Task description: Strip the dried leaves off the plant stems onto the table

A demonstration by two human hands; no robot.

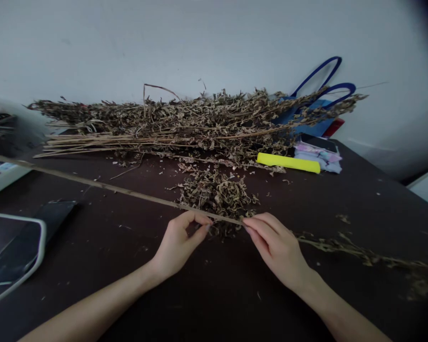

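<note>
A long dried plant stalk (103, 186) stretches from the far left across the dark table (207, 294) to my hands. My left hand (180, 242) pinches its bare part between thumb and fingers. My right hand (274, 242) pinches it just to the right, and the leafy end (345, 245) trails off to the right of that hand. Directly behind my hands lies a small heap of stripped dry leaves (216, 192).
A big bundle of dried leafy stalks (185, 123) lies along the back by the wall. A yellow bar-shaped object (288, 162), a phone and cloth (319, 152) and a blue bag (317, 104) sit back right. A white-rimmed dark tray (14, 251) is at left.
</note>
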